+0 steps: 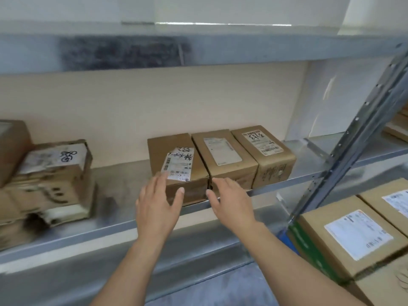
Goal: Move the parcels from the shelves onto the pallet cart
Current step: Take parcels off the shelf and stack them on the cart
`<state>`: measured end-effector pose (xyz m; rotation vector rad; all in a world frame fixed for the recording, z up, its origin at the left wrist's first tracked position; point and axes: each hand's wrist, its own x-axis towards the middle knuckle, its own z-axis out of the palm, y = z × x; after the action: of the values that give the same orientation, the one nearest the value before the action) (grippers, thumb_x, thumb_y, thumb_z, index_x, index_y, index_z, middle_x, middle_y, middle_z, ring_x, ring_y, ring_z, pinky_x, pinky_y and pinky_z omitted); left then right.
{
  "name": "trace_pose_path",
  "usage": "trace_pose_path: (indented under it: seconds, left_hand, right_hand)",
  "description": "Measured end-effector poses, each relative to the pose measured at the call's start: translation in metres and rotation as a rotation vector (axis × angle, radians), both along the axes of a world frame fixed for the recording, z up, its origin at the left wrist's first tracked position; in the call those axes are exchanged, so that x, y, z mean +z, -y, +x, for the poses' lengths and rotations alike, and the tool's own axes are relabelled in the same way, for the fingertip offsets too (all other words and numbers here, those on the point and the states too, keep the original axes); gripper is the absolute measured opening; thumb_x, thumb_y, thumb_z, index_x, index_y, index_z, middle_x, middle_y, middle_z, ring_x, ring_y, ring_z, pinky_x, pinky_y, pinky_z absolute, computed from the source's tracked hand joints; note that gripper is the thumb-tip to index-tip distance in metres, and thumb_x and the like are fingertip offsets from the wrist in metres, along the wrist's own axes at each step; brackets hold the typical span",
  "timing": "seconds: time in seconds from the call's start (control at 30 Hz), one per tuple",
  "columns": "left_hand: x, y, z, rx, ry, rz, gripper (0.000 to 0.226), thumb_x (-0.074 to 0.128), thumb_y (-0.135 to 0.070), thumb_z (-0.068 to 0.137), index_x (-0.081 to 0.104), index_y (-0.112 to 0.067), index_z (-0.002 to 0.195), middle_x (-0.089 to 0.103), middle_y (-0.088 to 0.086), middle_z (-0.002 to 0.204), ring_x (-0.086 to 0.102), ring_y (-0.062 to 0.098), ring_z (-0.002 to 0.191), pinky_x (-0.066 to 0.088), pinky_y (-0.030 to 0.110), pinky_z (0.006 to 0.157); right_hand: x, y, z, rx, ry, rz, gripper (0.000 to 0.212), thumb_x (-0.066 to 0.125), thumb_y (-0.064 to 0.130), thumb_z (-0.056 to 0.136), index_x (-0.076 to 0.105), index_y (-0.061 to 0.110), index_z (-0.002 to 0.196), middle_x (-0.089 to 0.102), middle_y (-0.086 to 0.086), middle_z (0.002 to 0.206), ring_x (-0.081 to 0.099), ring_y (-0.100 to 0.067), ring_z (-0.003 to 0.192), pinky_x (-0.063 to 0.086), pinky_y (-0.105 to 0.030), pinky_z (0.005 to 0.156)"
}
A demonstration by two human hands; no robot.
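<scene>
Three brown cardboard parcels stand side by side on the grey metal shelf [123, 180]: a left parcel [176, 155] with a scribbled white label, a middle parcel [223, 155] and a right parcel [265, 151]. My left hand [157, 204] is open with spread fingers at the front left corner of the left parcel, the fingertips at its top edge. My right hand [231, 202] is open in front of the middle parcel's front face, its thumb near the gap between the two parcels. Neither hand holds anything.
A battered stack of parcels [50, 184] lies at the shelf's left. Another shelf [198, 49] runs overhead. A slanted perforated metal upright [353, 140] stands at the right, with flat labelled parcels [348, 235] stacked beyond it at lower right.
</scene>
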<state>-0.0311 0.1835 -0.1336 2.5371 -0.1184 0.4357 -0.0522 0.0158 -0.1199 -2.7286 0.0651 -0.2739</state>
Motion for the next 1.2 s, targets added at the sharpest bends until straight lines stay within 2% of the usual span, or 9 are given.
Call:
trace_pose_path:
  seconds: [0.2,0.4,0.5,0.7,0.8,0.9,0.97,1.07,1.2]
  left_hand:
    - [-0.004,-0.029,0.026,0.024,-0.093,-0.104,0.079,0.028,-0.061,0.079,0.043,-0.011,0.138,0.049,0.009,0.138,0.043,0.031,0.125,0.036,0.04,0.101]
    - [-0.004,-0.046,0.047,0.046,-0.277,-0.301,0.039,0.042,-0.044,0.094,0.045,-0.025,0.129,0.062,0.002,0.121,0.059,0.027,0.105,0.047,0.036,0.084]
    - [0.0,-0.052,0.05,0.055,-0.303,-0.344,0.034,0.045,-0.034,0.096,0.048,-0.025,0.128,0.063,0.002,0.12,0.059,0.027,0.104,0.039,0.029,0.077]
    - [0.004,-0.056,0.048,-0.002,-0.286,-0.449,0.034,0.048,-0.024,0.096,0.05,-0.03,0.129,0.056,-0.011,0.116,0.049,0.01,0.095,0.033,0.023,0.079]
    - [0.005,-0.056,0.044,-0.031,-0.268,-0.496,0.033,0.05,-0.019,0.095,0.051,-0.03,0.127,0.055,-0.016,0.112,0.05,0.005,0.093,0.036,0.014,0.071]
    - [0.004,-0.059,0.043,-0.077,-0.274,-0.538,0.033,0.052,-0.015,0.095,0.051,-0.03,0.125,0.053,-0.017,0.111,0.049,-0.008,0.086,0.032,-0.004,0.064]
    - [0.003,-0.062,0.042,-0.11,-0.277,-0.543,0.036,0.052,-0.017,0.094,0.05,-0.03,0.128,0.053,-0.015,0.117,0.05,-0.003,0.094,0.031,-0.003,0.068]
    - [-0.003,-0.065,0.038,-0.122,-0.273,-0.581,0.039,0.054,-0.018,0.094,0.05,-0.034,0.129,0.054,-0.012,0.123,0.049,0.003,0.106,0.031,0.001,0.074]
    - [-0.004,-0.065,0.02,-0.104,-0.243,-0.643,0.043,0.057,-0.015,0.092,0.047,-0.038,0.127,0.053,-0.013,0.125,0.05,-0.006,0.1,0.034,0.003,0.077]
  right_hand:
    - [-0.003,-0.02,0.034,-0.055,-0.063,0.093,0.04,0.04,0.039,0.099,0.051,0.014,0.128,0.058,-0.003,0.121,0.05,-0.022,0.115,0.04,-0.033,0.088]
    - [-0.002,-0.038,0.051,-0.154,-0.17,0.244,0.043,0.034,0.051,0.097,0.056,0.017,0.113,0.067,-0.004,0.103,0.061,-0.027,0.097,0.048,-0.037,0.08]
    - [0.001,-0.044,0.059,-0.186,-0.193,0.265,0.044,0.032,0.053,0.097,0.056,0.016,0.097,0.066,-0.005,0.09,0.06,-0.028,0.088,0.046,-0.036,0.074]
    - [0.005,-0.05,0.064,-0.225,-0.264,0.389,0.028,0.046,0.045,0.095,0.053,0.018,0.091,0.06,0.0,0.086,0.055,-0.022,0.085,0.039,-0.031,0.07]
    - [0.006,-0.051,0.061,-0.204,-0.271,0.49,0.028,0.048,0.038,0.096,0.054,0.018,0.115,0.062,0.0,0.101,0.056,-0.021,0.095,0.043,-0.031,0.076]
    - [0.006,-0.049,0.058,-0.136,-0.266,0.526,0.049,0.044,0.032,0.098,0.035,0.02,0.145,0.055,-0.002,0.132,0.05,-0.021,0.121,0.04,-0.032,0.095]
    - [0.005,-0.048,0.058,-0.082,-0.276,0.566,0.05,0.042,0.028,0.099,0.031,0.022,0.148,0.052,0.001,0.138,0.048,-0.018,0.124,0.039,-0.029,0.098]
    - [0.003,-0.047,0.054,-0.031,-0.264,0.609,0.044,0.043,0.023,0.099,0.038,0.027,0.143,0.056,0.007,0.13,0.052,-0.011,0.114,0.041,-0.024,0.091]
    - [0.0,-0.05,0.038,0.019,-0.243,0.618,0.05,0.046,0.02,0.098,0.033,0.032,0.144,0.055,0.011,0.13,0.051,-0.008,0.11,0.043,-0.026,0.092]
